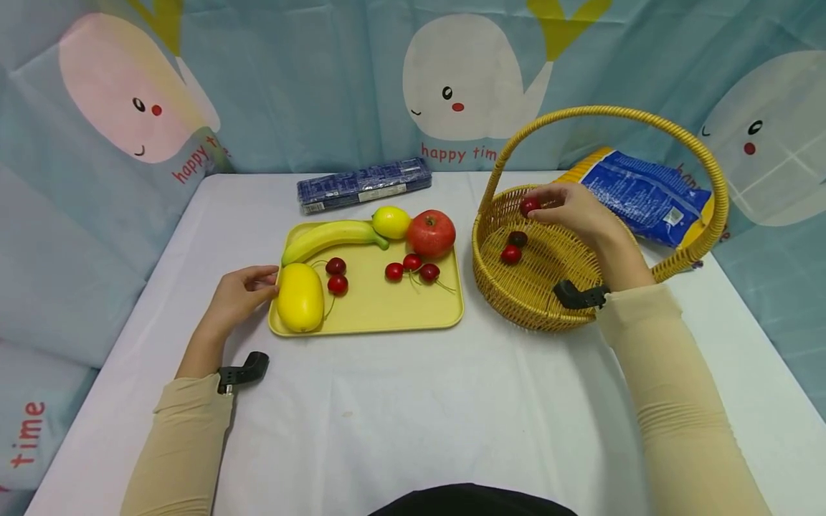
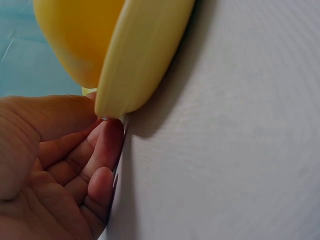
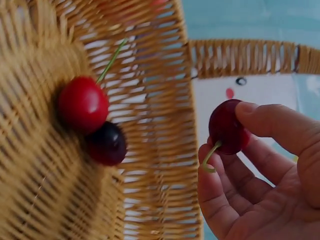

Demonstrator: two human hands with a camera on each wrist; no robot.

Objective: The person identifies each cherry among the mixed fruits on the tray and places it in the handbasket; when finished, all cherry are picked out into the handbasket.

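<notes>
My right hand (image 1: 574, 211) pinches a dark red cherry (image 3: 227, 127) between thumb and fingers, over the wicker basket (image 1: 487, 287). Its green stem hangs down in the right wrist view. Inside the basket lie a red cherry (image 3: 83, 104) and a nearly black one (image 3: 107, 143), touching each other. At the left, my left hand (image 1: 239, 301) grips the edge of the yellow tray (image 1: 387, 315), thumb above and fingers lower. On that tray are a banana (image 1: 332, 239), a lemon (image 1: 391, 223), a red pomegranate-like fruit (image 1: 431, 234), a yellow oval fruit (image 1: 300, 297) and several cherries (image 1: 338, 284).
The basket's tall handle (image 1: 603, 111) arches above my right hand. A blue and yellow bag (image 1: 645, 193) lies behind the basket. Behind the tray is a long dark blue packet (image 1: 364, 185). A printed curtain (image 1: 310, 86) hangs along the white table's (image 1: 413, 408) far edge.
</notes>
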